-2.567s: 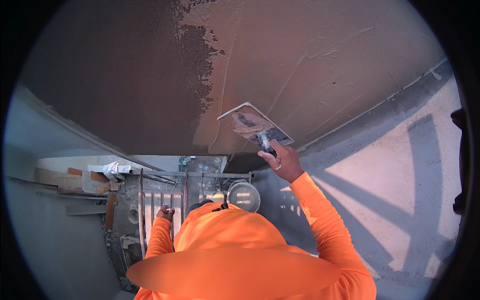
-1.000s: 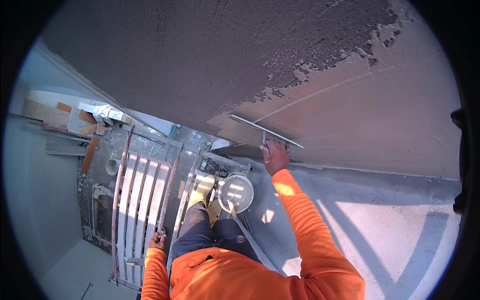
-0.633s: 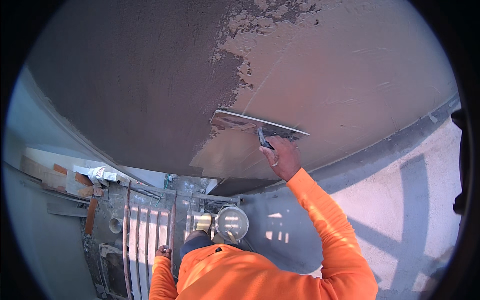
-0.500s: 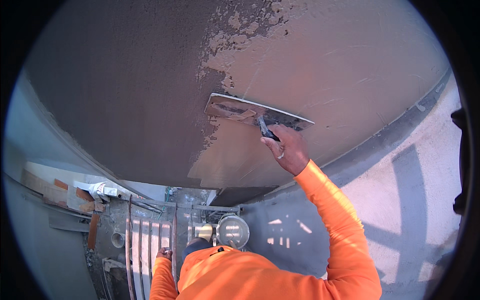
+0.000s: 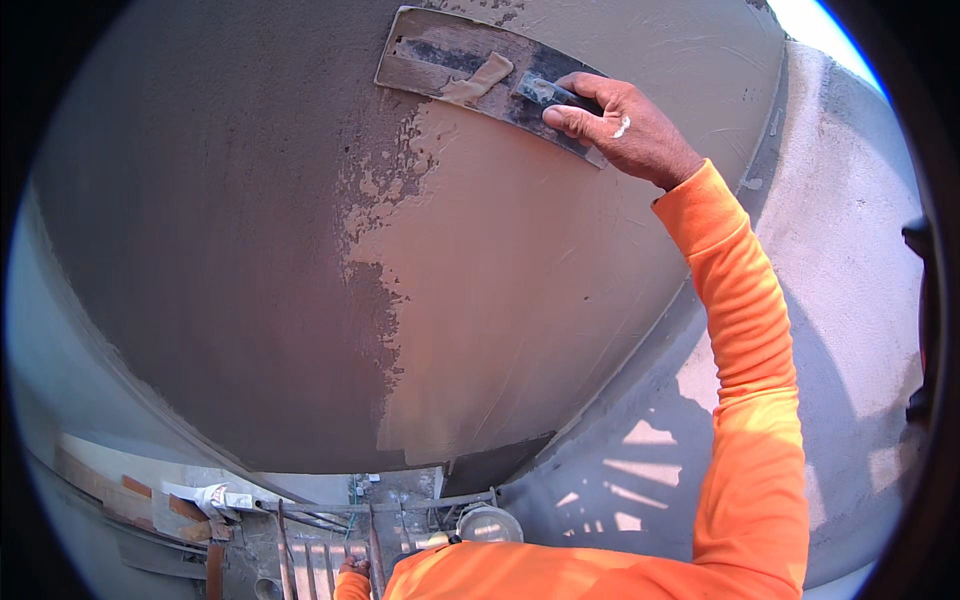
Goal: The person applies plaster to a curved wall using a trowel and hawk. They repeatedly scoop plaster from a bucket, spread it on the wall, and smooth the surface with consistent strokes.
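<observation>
My right hand is closed round the dark handle of a rectangular plastering trowel, high on the wall. The trowel's long blade lies against the wall, slightly tilted, with a lump of plaster on its back. To the right of a ragged edge, a lighter smooth plaster coat covers the wall; on the left the surface is darker and rougher. A white smear marks the back of my right hand. Low down, my left hand has its fingers curled beside a metal bar; what they hold, if anything, is too small to make out.
Below stand metal scaffold bars and a round bucket, partly hidden by my body. Boards and scraps lie at the lower left. A pale adjoining wall curves along the right.
My right hand has moved the trowel upward along the wall, its blade now nearer the top of view. The view has tilted upward, and the bucket and left hand sit lower in it.
</observation>
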`<state>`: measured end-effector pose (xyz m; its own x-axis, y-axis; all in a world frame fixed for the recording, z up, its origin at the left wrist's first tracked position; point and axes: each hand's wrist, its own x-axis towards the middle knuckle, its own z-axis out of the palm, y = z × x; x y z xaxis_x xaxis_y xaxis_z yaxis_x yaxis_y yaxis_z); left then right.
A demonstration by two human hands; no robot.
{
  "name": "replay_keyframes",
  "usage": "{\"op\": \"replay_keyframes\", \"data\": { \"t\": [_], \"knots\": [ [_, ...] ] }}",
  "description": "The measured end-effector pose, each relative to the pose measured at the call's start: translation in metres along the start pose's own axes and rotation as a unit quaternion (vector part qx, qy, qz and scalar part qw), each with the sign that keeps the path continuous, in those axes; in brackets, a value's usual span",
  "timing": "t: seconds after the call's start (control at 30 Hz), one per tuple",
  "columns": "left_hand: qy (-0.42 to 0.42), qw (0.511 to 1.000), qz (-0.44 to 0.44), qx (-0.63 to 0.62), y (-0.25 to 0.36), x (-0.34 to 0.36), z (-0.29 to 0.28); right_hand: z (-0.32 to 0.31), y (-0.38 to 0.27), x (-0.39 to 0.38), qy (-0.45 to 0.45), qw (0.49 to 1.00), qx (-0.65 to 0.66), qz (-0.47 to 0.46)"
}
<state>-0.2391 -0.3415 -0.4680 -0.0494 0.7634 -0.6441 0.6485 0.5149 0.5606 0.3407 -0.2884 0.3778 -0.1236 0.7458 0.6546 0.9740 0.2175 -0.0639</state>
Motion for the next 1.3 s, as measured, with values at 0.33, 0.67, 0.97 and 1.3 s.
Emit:
{"op": "replay_keyframes", "data": {
  "t": [0.33, 0.67, 0.97, 1.3],
  "knots": [
    [-0.028, 0.998, 0.002, 0.055, 0.006, 0.003, -0.021, -0.108, 0.045, 0.039, 0.059, 0.989, 0.051, 0.125],
    [-0.014, 1.000, 0.002, 0.016, -0.001, -0.030, -0.023, -0.147, 0.069, -0.082, 0.323, 0.909, 0.096, 0.244],
    [-0.292, 0.904, 0.216, -0.225, 0.273, -0.202, 0.039, 0.188, -0.074, -0.383, 0.043, 0.941, 0.153, 0.298],
    [-0.334, 0.856, -0.087, -0.386, 0.236, -0.247, 0.107, 0.307, -0.208, -0.553, -0.272, 0.911, 0.161, 0.265]
  ]
}}
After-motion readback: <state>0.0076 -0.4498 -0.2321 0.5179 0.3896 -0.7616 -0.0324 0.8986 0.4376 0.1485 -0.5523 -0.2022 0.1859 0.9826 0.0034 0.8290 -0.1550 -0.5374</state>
